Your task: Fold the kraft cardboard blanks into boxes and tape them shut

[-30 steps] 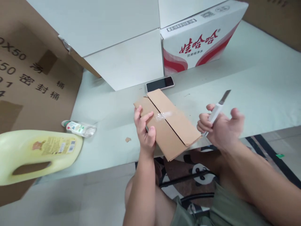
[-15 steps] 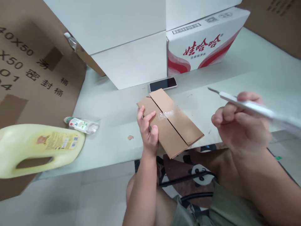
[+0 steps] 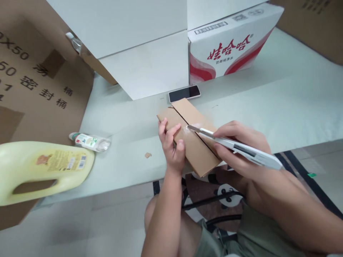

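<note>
- At the near edge of the worktop (image 3: 128,142) was a cardboard box (image 3: 197,151), clear tape across its seam.
- Left hand (image 3: 174,151): grip half curled, holding the box's left side, fingers spread.
- Right hand (image 3: 249,135): grip closed around a white knife (image 3: 233,144), blade tip at the tape.
- Just beyond the box lay a phone (image 3: 184,94); far left of it, a bottle (image 3: 92,142).

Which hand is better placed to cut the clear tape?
Probably the right hand: it holds the white cutter, with its blade at the clear tape, while the left hand grips the small brown box.
</note>
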A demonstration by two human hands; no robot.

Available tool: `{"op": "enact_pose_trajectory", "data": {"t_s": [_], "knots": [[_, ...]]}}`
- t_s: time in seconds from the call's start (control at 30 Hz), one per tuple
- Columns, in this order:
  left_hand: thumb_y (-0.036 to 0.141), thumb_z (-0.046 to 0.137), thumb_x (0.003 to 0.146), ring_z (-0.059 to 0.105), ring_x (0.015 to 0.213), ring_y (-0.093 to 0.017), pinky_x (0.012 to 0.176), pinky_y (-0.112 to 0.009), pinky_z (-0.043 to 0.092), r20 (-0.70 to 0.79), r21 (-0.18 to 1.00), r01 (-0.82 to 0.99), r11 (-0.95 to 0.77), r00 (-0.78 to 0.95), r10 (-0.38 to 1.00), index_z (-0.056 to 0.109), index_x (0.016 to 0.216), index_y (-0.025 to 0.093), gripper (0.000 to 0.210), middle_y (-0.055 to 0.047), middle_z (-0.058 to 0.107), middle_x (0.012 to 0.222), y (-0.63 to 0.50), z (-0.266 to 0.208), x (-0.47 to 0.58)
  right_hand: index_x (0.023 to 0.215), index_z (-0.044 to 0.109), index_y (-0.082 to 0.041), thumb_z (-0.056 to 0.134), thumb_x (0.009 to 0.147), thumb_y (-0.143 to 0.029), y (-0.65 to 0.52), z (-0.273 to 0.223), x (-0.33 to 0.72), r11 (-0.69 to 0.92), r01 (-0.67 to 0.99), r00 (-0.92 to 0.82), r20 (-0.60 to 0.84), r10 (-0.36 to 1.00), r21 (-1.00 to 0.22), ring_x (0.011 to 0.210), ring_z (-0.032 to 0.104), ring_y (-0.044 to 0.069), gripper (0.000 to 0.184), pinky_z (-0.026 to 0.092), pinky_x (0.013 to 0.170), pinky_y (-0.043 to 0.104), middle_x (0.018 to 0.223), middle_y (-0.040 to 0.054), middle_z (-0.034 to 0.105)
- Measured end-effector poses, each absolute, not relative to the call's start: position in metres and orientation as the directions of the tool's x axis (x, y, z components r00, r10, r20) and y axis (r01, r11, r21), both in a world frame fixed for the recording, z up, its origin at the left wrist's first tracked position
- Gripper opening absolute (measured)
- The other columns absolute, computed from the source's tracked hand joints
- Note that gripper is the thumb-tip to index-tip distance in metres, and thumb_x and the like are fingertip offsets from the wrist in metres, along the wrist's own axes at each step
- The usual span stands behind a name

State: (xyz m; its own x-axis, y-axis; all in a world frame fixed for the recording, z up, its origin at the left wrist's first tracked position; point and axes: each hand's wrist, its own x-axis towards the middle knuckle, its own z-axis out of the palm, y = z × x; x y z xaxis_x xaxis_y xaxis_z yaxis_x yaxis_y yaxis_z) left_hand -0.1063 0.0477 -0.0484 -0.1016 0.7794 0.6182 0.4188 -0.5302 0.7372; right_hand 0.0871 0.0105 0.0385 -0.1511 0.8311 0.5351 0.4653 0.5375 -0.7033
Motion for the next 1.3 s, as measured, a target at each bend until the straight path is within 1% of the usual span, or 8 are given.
{"op": "enact_pose_trajectory", "data": {"t_s": [0.13,0.33,0.57,0.83,1.0,1.13,1.2,1.3], "knots": [[0.052,0.044,0.097,0.037,0.148,-0.032,0.122,-0.054,0.028,0.613,0.744,0.411,-0.526,-0.107,0.783,0.066,0.119,0.024,0.041,-0.011,0.045,0.152,0.048,-0.047,-0.105,0.098,0.067,-0.029,0.064,0.086,-0.02,0.012,0.033,0.085,0.557,0.51,-0.141,0.576,0.805,-0.655,0.073,0.067,0.018,0.016,0.054,0.062,0.031,0.09,0.0037,0.07],[0.05,0.043,0.098,0.04,0.146,-0.032,0.122,-0.055,0.027,0.622,0.737,0.408,-0.539,-0.099,0.777,0.065,0.119,0.025,0.039,-0.01,0.045,0.152,0.048,-0.047,-0.105,0.096,0.067,-0.027,0.064,0.089,-0.024,0.012,0.031,0.085,0.615,0.488,-0.19,0.612,0.767,-0.619,0.074,0.069,0.018,0.009,0.055,0.064,0.03,0.09,0.0053,0.07],[0.048,0.044,0.098,0.038,0.147,-0.032,0.122,-0.054,0.027,0.614,0.742,0.406,-0.533,-0.091,0.784,0.065,0.12,0.025,0.038,-0.01,0.044,0.153,0.046,-0.046,-0.106,0.093,0.064,-0.027,0.066,0.084,-0.018,0.012,0.031,0.085,0.58,0.525,-0.165,0.594,0.787,-0.622,0.057,0.06,0.012,0.013,0.051,0.053,0.026,0.093,0.0032,0.073],[0.048,0.043,0.099,0.037,0.148,-0.032,0.123,-0.055,0.026,0.644,0.711,0.431,-0.556,-0.081,0.761,0.065,0.12,0.024,0.039,-0.011,0.044,0.152,0.049,-0.048,-0.108,0.094,0.068,-0.027,0.065,0.087,-0.015,0.011,0.031,0.084,0.627,0.498,-0.218,0.613,0.759,-0.599,0.081,0.073,0.016,0.014,0.059,0.071,0.028,0.098,0.0051,0.075],[0.05,0.041,0.099,0.04,0.145,-0.033,0.12,-0.054,0.031,0.679,0.66,0.483,-0.576,-0.054,0.733,0.065,0.119,0.023,0.042,-0.012,0.044,0.151,0.05,-0.052,-0.11,0.095,0.072,-0.024,0.063,0.088,-0.012,0.006,0.033,0.084,0.608,0.5,-0.289,0.543,0.788,-0.617,0.079,0.073,0.015,0.017,0.056,0.066,0.025,0.103,0.0056,0.076],[0.047,0.039,0.099,0.044,0.142,-0.033,0.119,-0.055,0.032,0.699,0.636,0.503,-0.584,-0.057,0.712,0.066,0.118,0.022,0.042,-0.012,0.045,0.149,0.049,-0.053,-0.11,0.09,0.073,-0.022,0.066,0.085,-0.012,0.0,0.039,0.089,0.59,0.422,-0.414,0.433,0.801,-0.688,0.076,0.072,0.014,0.013,0.053,0.058,0.023,0.101,0.0055,0.075],[0.046,0.04,0.099,0.044,0.141,-0.033,0.119,-0.054,0.033,0.699,0.641,0.496,-0.586,-0.061,0.713,0.066,0.118,0.022,0.041,-0.012,0.045,0.149,0.049,-0.053,-0.11,0.088,0.071,-0.022,0.066,0.085,-0.012,-0.002,0.042,0.091,0.571,0.392,-0.406,0.421,0.811,-0.721,0.076,0.072,0.014,0.012,0.053,0.06,0.022,0.1,0.0055,0.074],[0.044,0.042,0.099,0.043,0.143,-0.032,0.12,-0.053,0.032,0.697,0.65,0.474,-0.594,-0.062,0.714,0.066,0.119,0.022,0.039,-0.012,0.045,0.149,0.05,-0.054,-0.109,0.088,0.068,-0.023,0.063,0.086,-0.011,-0.001,0.042,0.09,0.575,0.433,-0.302,0.49,0.818,-0.694,0.079,0.071,0.014,0.013,0.055,0.065,0.024,0.1,0.0049,0.073]]}}
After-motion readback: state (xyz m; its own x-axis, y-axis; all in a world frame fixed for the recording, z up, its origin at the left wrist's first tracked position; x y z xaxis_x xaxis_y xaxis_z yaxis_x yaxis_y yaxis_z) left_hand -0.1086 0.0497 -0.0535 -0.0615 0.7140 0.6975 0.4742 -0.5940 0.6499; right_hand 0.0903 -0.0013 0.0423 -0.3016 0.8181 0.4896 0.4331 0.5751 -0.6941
